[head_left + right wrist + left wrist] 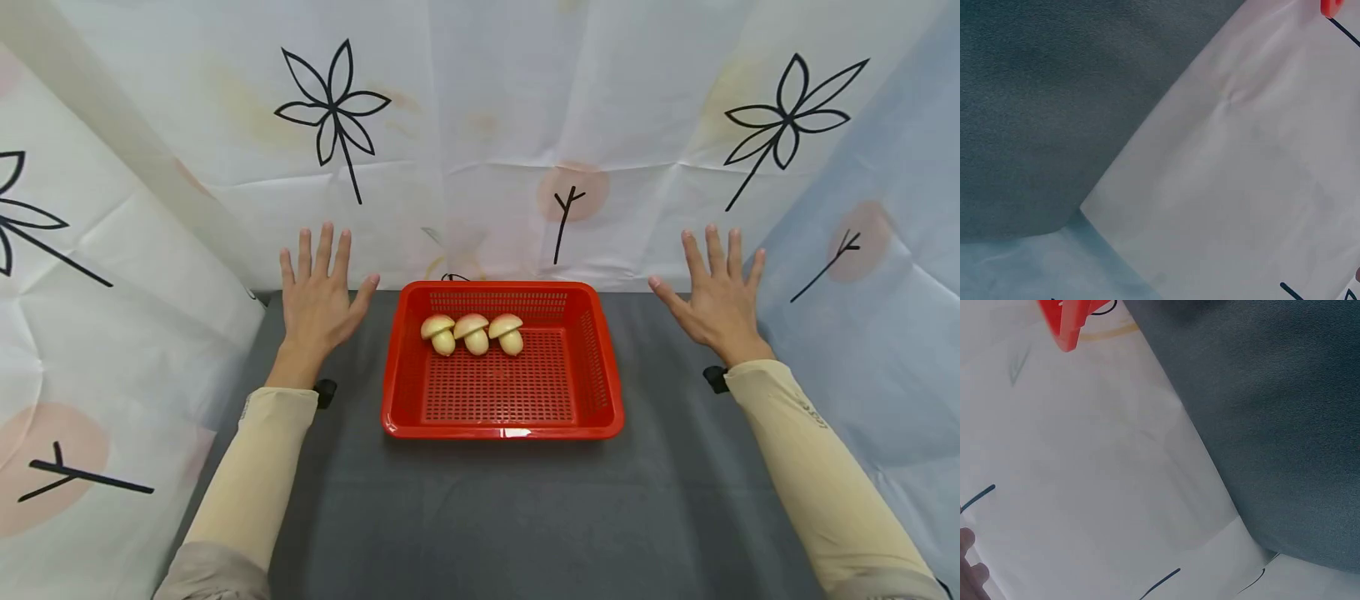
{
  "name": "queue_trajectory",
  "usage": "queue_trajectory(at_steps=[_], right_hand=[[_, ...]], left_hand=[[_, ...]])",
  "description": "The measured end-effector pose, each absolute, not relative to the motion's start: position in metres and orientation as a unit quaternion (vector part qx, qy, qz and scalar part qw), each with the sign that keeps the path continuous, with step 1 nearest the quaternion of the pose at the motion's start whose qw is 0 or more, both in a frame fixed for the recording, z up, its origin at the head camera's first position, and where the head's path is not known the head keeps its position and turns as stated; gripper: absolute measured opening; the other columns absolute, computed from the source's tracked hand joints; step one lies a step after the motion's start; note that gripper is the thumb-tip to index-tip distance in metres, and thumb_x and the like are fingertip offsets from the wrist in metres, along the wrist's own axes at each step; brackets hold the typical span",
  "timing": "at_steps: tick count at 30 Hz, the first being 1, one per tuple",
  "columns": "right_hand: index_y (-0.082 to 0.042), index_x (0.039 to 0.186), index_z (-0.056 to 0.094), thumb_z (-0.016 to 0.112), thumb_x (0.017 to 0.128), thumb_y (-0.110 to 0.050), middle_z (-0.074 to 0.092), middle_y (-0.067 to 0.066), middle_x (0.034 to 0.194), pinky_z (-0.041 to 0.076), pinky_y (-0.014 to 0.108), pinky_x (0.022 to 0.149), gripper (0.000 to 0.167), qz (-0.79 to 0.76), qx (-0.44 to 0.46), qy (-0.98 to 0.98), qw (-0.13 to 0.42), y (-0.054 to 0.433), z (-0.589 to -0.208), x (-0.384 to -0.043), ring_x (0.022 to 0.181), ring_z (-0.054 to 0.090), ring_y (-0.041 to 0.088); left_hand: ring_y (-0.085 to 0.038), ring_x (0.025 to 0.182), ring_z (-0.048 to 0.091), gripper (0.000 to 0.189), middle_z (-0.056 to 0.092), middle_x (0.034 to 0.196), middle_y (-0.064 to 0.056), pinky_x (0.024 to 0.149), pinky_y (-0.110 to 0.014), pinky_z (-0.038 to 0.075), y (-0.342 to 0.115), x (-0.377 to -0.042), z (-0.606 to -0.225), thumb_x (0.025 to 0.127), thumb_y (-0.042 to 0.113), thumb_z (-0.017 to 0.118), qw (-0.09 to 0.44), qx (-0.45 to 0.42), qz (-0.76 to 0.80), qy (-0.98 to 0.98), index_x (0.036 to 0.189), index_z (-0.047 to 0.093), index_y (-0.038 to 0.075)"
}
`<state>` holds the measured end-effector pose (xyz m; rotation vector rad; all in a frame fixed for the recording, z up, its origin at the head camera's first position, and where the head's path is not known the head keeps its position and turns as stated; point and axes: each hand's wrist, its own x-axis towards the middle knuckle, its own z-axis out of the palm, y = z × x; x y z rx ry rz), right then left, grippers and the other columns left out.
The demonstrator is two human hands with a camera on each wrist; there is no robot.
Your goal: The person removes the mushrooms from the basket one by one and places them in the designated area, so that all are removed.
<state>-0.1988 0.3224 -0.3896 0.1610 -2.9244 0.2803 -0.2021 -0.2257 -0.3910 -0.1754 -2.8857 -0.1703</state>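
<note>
In the head view a red plastic basket (498, 432) with slotted walls stands on the grey table. Three mushroom-shaped pieces lie side by side in its back left part: a left one (438, 333), a middle one (472, 333) and a right one (507, 333), each with a pinkish-yellow cap and pale stem. My left hand (318, 300) is held up left of the basket, fingers spread, touching nothing. To the basket's right my right hand (716, 304) is raised the same way, also holding nothing. Only fingertips (969, 569) show in the left wrist view.
The grey tabletop (480, 517) extends in front of the basket. White patterned cloth (480, 125) hangs behind it, and more cloth closes off the left (97, 350) and right (885, 333) sides. A thin black wire (454, 277) shows behind the basket's back rim.
</note>
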Motion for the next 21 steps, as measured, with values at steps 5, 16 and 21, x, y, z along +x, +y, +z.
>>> queue_trajectory(at_steps=[5,16,21], right_hand=[[-0.017,0.164,0.007,0.033,0.097,-0.073,-0.004,0.016,0.169,-0.022,0.063,0.113,0.091,0.095,0.068,-0.988,0.096,0.320,-0.391,-0.194,0.152,-0.017,0.037],[-0.010,0.161,0.025,0.050,0.099,-0.061,0.018,0.022,0.165,-0.007,0.065,0.118,0.084,0.144,0.119,-0.976,0.112,0.303,-0.394,-0.171,0.152,0.007,0.043],[-0.007,0.156,0.035,0.060,0.099,-0.049,0.032,0.025,0.157,0.013,0.067,0.117,0.076,0.187,0.138,-0.966,0.110,0.290,-0.399,-0.160,0.144,0.024,0.046]], left_hand=[[-0.032,0.155,-0.011,0.080,0.002,0.170,-0.010,0.121,-0.056,-0.010,-0.227,-0.198,-0.394,0.103,0.059,0.036,0.139,-0.065,-0.071,-0.986,0.164,0.010,0.014],[-0.040,0.153,0.011,0.083,0.019,0.166,-0.018,0.123,-0.057,0.001,-0.224,-0.179,-0.402,0.099,0.052,0.052,0.177,-0.097,-0.140,-0.969,0.162,0.020,0.009],[-0.046,0.142,0.031,0.081,0.034,0.155,-0.025,0.118,-0.063,0.020,-0.218,-0.165,-0.413,0.096,0.045,0.062,0.191,-0.117,-0.199,-0.954,0.158,0.029,0.004]])
